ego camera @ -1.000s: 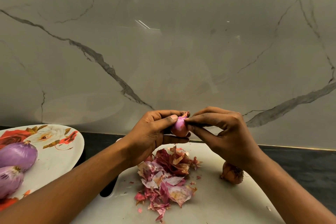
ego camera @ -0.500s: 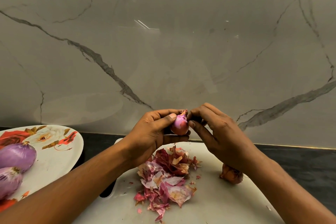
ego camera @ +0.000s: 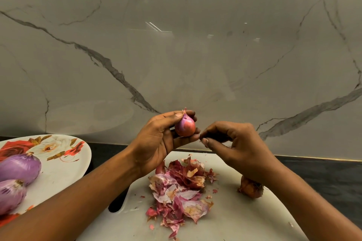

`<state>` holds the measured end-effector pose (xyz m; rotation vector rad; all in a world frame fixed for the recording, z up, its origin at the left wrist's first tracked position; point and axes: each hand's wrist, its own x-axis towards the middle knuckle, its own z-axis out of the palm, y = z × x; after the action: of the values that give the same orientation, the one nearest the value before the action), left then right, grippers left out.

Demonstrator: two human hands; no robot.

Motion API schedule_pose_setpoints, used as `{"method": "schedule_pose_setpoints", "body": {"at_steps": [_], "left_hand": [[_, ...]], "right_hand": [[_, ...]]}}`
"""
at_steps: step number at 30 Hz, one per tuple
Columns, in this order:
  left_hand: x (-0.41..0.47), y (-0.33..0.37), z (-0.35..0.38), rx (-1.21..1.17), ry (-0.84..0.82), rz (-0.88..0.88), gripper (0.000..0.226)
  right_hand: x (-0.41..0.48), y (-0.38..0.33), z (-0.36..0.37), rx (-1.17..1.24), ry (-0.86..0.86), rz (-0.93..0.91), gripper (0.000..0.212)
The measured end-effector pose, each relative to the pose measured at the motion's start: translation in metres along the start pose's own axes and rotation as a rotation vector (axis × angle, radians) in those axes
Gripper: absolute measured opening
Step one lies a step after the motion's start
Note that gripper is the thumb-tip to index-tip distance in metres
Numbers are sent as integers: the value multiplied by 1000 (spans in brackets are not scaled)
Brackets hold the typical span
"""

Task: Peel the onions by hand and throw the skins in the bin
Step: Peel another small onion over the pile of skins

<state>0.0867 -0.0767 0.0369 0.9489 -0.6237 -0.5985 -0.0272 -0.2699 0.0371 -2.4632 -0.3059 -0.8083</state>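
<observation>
- While the left hand is raised above the board, its thumb and curled fingers grip a small onion with the tip pointing up. The bulb shows glossy pink-purple flesh, with a reddish patch on its lower right side.
- Right hand sits just beside the small onion, to its right. Fingers are curled, and the tips of thumb and forefinger are pressed together close to the left fingertips. Cannot tell whether a scrap of skin is pinched between them.
- Pile of skins lies loose on the white cutting board, below the left hand. Pieces are red, pink and papery tan, with small flakes scattered around.
- Unpeeled onion, brown-orange, rests on the board to the right of the pile, partly hidden by the right wrist.
- Plate at the left edge is printed with red roses and gold-brown leaves. It carries an upper purple onion and a lower purple onion, both larger than the held one and close together.
- Board and plate sit on a dark counter, with a grey-veined marble wall behind.
</observation>
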Motion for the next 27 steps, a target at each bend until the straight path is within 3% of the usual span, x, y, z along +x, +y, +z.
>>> {"method": "schedule_pose_setpoints", "body": {"at_steps": [9, 16, 27], "left_hand": [[2, -12, 1, 194, -1, 42, 36], [-3, -14, 4, 362, -46, 94, 33], [-3, -14, 5, 462, -101, 130, 33]], "right_hand": [[7, -11, 0, 495, 3, 426, 37], [6, -17, 3, 539, -65, 430, 14], [5, -18, 2, 626, -10, 443, 23]]}}
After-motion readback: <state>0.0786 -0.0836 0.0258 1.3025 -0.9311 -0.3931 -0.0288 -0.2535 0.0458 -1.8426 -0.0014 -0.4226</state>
